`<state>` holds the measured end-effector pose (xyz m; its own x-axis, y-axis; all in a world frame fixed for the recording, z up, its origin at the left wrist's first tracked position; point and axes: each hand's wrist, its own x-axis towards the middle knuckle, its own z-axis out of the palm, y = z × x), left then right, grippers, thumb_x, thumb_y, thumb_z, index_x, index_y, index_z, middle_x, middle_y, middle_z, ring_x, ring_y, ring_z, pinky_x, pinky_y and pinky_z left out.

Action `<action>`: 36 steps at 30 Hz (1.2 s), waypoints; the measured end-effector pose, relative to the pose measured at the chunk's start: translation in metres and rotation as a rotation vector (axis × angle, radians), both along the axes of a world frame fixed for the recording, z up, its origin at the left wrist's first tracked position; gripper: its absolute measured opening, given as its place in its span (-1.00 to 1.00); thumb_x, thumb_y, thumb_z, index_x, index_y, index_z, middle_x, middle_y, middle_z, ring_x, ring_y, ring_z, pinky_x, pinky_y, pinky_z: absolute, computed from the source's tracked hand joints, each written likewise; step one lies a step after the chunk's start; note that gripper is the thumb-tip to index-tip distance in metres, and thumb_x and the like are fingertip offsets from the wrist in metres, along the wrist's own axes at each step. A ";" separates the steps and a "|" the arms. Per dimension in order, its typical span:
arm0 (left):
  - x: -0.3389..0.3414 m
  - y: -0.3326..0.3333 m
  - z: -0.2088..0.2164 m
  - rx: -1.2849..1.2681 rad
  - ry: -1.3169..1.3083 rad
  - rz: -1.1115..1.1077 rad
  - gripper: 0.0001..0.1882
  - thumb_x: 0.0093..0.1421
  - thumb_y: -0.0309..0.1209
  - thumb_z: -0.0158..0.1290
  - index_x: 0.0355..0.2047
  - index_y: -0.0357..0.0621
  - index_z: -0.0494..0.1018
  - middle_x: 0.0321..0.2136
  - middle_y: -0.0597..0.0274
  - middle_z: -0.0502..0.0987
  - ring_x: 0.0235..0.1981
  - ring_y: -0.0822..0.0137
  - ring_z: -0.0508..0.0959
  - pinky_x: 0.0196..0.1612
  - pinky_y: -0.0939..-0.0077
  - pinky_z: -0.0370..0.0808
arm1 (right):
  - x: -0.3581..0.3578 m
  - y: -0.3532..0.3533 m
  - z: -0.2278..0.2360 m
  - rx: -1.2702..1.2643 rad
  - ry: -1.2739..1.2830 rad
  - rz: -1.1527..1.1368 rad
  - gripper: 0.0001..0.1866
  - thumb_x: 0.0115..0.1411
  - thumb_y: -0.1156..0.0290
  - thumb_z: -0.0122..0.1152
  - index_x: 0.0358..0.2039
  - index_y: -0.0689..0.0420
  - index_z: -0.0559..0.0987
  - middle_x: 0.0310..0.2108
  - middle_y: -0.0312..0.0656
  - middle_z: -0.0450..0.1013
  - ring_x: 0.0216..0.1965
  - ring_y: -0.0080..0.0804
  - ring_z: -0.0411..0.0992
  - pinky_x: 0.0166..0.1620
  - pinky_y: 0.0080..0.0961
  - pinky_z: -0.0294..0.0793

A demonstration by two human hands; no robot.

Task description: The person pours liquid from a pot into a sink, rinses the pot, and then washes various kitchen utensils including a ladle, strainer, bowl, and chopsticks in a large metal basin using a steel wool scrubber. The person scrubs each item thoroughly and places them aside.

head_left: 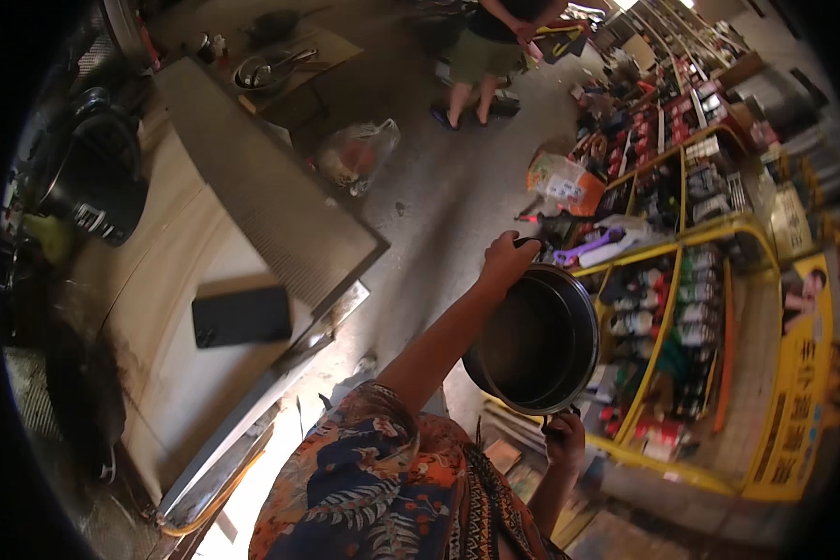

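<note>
A round dark pot [532, 343] with a shiny metal rim is tilted in front of me, its open top toward the view; its inside looks bare. My left hand [511, 259] is closed around the black handle on its far side. On its near side, my right hand [566, 441] grips the other dark handle, the fingers partly hidden. The pot is held up in the air, left of a yellow-framed rack [667, 350].
A black phone [243, 317] lies on a wooden table [173, 280] at left, beside a ridged metal panel [261, 182]. A black cooker [98, 187] stands farther left. On the floor are a plastic bag [357, 154] and, farther back, a standing person [485, 56]. Several bottles fill the rack.
</note>
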<state>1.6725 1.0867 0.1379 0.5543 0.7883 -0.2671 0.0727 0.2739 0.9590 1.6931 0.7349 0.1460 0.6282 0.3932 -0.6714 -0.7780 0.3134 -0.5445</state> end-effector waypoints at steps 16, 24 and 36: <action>0.206 0.347 -0.020 -0.175 -0.079 0.494 -0.38 -0.04 -0.16 0.06 -0.05 -0.39 0.36 -0.19 -0.18 0.49 -0.10 0.01 0.47 -0.03 0.28 0.36 | 0.398 0.426 -0.007 -0.121 -0.056 0.606 -0.73 -0.02 0.73 -0.17 -0.28 0.23 0.37 -0.53 -0.35 0.32 -0.76 -0.75 0.08 -0.62 -0.81 0.22; 0.203 0.546 -0.011 -0.272 -0.255 0.622 -0.60 0.10 -0.33 0.05 -0.12 -0.36 0.38 -0.28 0.16 0.45 -0.26 0.38 0.40 -0.16 0.51 0.32 | 0.508 0.708 -0.029 -0.076 -0.071 0.878 -0.76 0.03 0.72 -0.16 -0.28 0.20 0.37 -0.60 -0.42 0.24 -0.73 -0.75 0.09 -0.63 -0.82 0.16; 0.152 0.862 -0.015 0.148 0.227 0.709 -0.62 0.00 -0.30 0.09 -0.24 -0.34 0.46 -0.41 0.03 0.53 -0.33 0.35 0.51 -0.22 0.42 0.39 | 0.508 1.117 -0.020 -0.043 -0.061 1.123 -0.81 0.05 0.72 -0.11 -0.35 0.17 0.37 -0.49 -0.37 0.30 -0.72 -0.74 0.11 -0.67 -0.86 0.18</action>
<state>1.8247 1.9482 0.1228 -0.1544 0.9719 -0.1778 0.1275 0.1980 0.9719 2.2013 1.8516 0.1257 -0.0349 0.7337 -0.6786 -0.5793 -0.5682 -0.5845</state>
